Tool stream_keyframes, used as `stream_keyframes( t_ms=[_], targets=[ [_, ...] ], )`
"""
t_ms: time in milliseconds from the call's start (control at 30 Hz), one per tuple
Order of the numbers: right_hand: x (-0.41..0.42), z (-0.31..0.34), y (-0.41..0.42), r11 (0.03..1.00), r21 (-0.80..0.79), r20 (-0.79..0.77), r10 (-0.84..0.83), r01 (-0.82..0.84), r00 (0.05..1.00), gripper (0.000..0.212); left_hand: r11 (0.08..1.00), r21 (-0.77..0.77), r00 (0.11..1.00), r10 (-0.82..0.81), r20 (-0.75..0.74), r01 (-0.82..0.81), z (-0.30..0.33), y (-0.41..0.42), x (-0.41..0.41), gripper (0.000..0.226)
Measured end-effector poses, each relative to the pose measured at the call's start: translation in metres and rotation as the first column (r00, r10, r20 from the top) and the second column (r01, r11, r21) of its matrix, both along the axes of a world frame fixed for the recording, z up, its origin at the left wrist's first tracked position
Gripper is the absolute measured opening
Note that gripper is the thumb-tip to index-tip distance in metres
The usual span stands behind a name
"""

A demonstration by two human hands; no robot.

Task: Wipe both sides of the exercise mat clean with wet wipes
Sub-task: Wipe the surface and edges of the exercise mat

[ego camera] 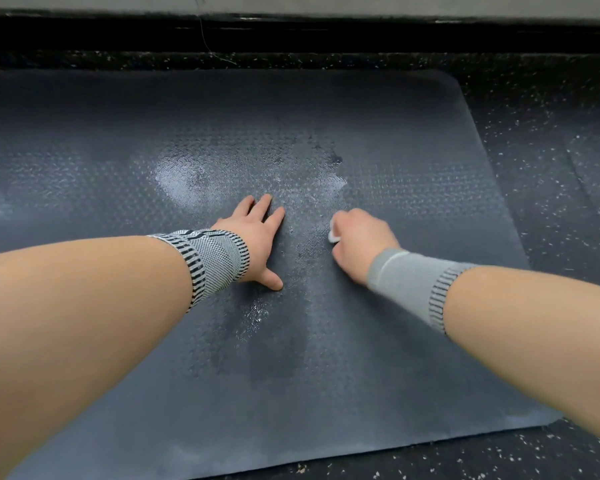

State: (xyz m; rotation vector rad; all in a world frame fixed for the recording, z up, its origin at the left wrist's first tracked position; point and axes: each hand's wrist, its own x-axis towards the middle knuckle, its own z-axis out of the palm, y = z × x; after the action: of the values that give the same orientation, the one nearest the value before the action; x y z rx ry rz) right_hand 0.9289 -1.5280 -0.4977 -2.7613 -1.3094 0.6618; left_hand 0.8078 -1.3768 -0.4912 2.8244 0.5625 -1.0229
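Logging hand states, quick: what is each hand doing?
Left hand: open, fingers flat on the mat.
Right hand: closed on a white wipe.

This looks like a gym: black rubber floor (551, 140) flecked with white, a dark textured exercise mat (413, 341) laid flat on it, and a black baseboard (326, 36) along the wall.

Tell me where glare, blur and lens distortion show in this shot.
Head view: glare sits on the wet streaks of the mat, brightest beyond the left hand, which lies flat and sharp. The right hand, gripping a white wipe, is slightly motion-blurred. The wide lens bends the mat's edges and stretches both forearms toward the corners. The wall base at the top is dark.
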Motion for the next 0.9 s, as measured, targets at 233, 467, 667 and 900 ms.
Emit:
stream_keyframes(
  t_ms=[233,467,667,900],
  targets=[
    [-0.021,0.006,0.003,0.852,-0.05,-0.016,0.52,-0.52,0.854,0.018,1.0,-0.013,1.0,-0.016,0.009,0.017,0.001,0.0,0.0,0.137],
    [0.073,-0.002,0.004,0.981,-0.035,0.266,-0.172,0.188,0.949,0.021,1.0,-0.002,0.999,-0.026,0.034,0.026,0.0,0.002,-0.001,0.137],
    [-0.011,0.002,0.027,0.985,0.029,-0.001,0.169,-0.169,0.986,0.02,1.0,0.018,0.987,-0.019,0.162,0.016,-0.008,0.009,-0.005,0.118],
    [0.034,-0.002,0.029,0.969,0.029,0.087,0.242,-0.245,0.966,0.025,0.998,0.048,0.941,0.016,0.339,-0.034,-0.01,0.017,0.008,0.065]
  ],
)
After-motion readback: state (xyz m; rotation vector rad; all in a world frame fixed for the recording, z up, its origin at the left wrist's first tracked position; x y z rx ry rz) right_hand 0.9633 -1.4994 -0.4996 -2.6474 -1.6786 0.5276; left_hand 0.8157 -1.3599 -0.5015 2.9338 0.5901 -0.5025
